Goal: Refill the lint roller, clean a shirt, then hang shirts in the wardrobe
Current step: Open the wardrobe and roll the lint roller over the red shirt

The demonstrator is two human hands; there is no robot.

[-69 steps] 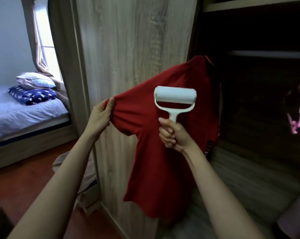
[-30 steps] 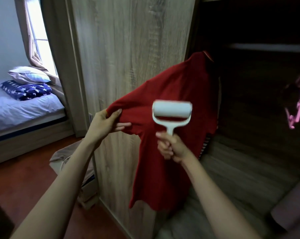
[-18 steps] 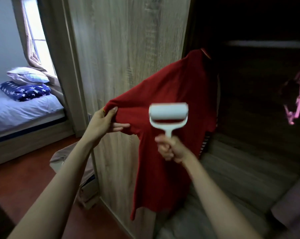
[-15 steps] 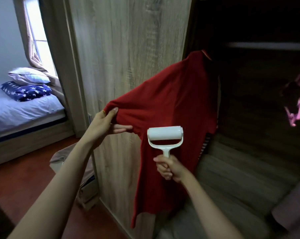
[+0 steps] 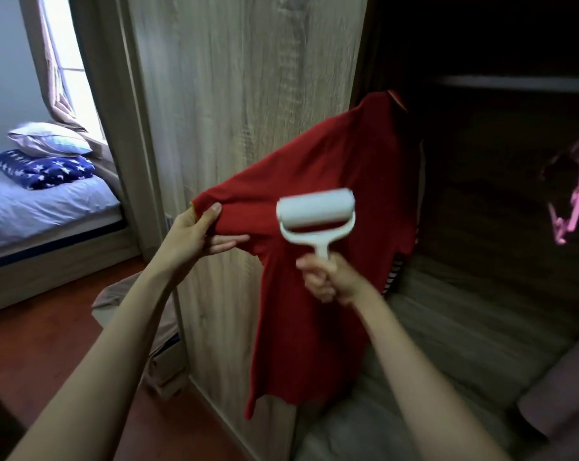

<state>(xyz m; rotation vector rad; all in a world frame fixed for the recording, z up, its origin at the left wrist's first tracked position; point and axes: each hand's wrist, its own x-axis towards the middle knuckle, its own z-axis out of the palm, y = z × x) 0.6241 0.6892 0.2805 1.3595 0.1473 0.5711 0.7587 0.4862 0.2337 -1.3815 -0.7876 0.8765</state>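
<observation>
A red shirt [image 5: 318, 304] hangs at the open wardrobe's edge, its collar high by the dark interior. My left hand [image 5: 195, 234] pinches the end of its left sleeve and holds the sleeve stretched out sideways. My right hand [image 5: 328, 277] grips the handle of a white lint roller [image 5: 316, 211]. The roller head lies against the shirt just below the armpit, blurred by motion.
The wooden wardrobe door [image 5: 241, 94] stands behind the sleeve. A pink hanger [image 5: 570, 207] hangs in the dark wardrobe at right, above a wooden shelf [image 5: 474, 327]. A bed [image 5: 42, 207] with pillows is at left, and a bag [image 5: 161, 354] sits on the red floor.
The lint roller has gone down the shirt and come back up to the armpit area. My left hand has kept the sleeve stretched out.
</observation>
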